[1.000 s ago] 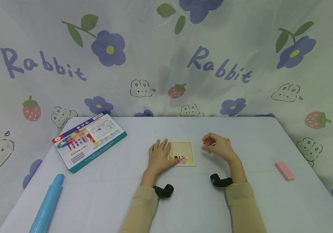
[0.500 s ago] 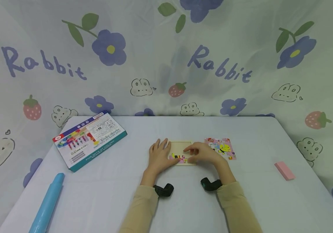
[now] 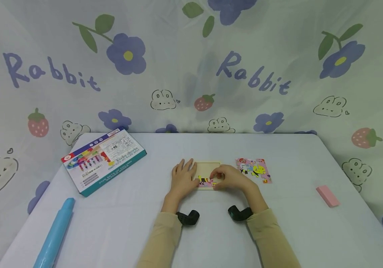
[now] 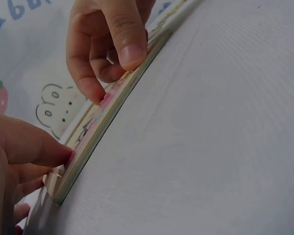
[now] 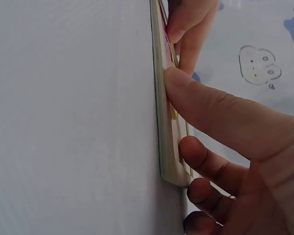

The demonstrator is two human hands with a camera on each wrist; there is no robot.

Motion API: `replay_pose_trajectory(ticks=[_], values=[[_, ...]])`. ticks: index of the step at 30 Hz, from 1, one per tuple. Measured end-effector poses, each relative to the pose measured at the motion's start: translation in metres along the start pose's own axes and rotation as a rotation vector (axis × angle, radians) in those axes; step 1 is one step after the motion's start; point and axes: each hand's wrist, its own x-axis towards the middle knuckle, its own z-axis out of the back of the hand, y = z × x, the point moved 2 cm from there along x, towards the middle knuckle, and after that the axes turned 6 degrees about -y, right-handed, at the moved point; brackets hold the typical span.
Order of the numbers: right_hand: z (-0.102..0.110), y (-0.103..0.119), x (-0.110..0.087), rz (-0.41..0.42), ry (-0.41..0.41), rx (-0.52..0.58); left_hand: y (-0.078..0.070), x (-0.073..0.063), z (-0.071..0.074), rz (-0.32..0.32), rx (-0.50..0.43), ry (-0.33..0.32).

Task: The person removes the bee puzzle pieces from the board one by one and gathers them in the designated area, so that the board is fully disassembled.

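Observation:
A shallow wooden puzzle tray (image 3: 207, 168) lies on the table, with pink and yellow puzzle pieces (image 3: 203, 181) along its near side. My left hand (image 3: 182, 181) rests at the tray's left end, fingers spread and thumb touching the pieces. At the right part of the tray, my right hand (image 3: 233, 178) has thumb and index finger bent together on a puzzle piece (image 5: 174, 110) whose yellow edge shows in the right wrist view; the fingers cover most of it. Its other fingers are curled near the tray's end. Beyond this hand lie more colourful puzzle pieces (image 3: 259, 170), grouped together.
A boxed toy set (image 3: 104, 160) lies at the back left, with a light blue tapered tube (image 3: 55, 232) in front of it. A pink block (image 3: 327, 196) sits far right. A rabbit-print cloth (image 3: 191, 74) hangs behind the white table (image 3: 218, 238).
My right hand has moved left from the grouped pieces to the tray, uncovering that group. My left hand stays at the tray, its thumb drawn slightly back to the left.

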Motion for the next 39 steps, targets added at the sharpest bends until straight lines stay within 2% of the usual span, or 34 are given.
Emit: replay_pose_trajectory(ticks=[9, 17, 20, 26, 39], values=[[-0.002, 0.003, 0.002, 0.025, 0.005, 0.059, 0.0, 0.001, 0.001, -0.014, 0.011, 0.0], [0.001, 0.0, -0.001, -0.031, -0.017, 0.173, 0.0, 0.0, 0.001, -0.016, 0.003, 0.0], [0.007, -0.005, -0.004, -0.051, -0.053, 0.198, 0.001, 0.0, -0.001, -0.016, 0.0, -0.002], [0.027, -0.02, -0.014, -0.142, -0.108, 0.246, 0.001, 0.0, -0.002, -0.011, -0.001, -0.003], [0.063, -0.047, -0.04, -0.291, -0.216, 0.228, 0.0, 0.0, 0.0, -0.013, -0.028, -0.012]])
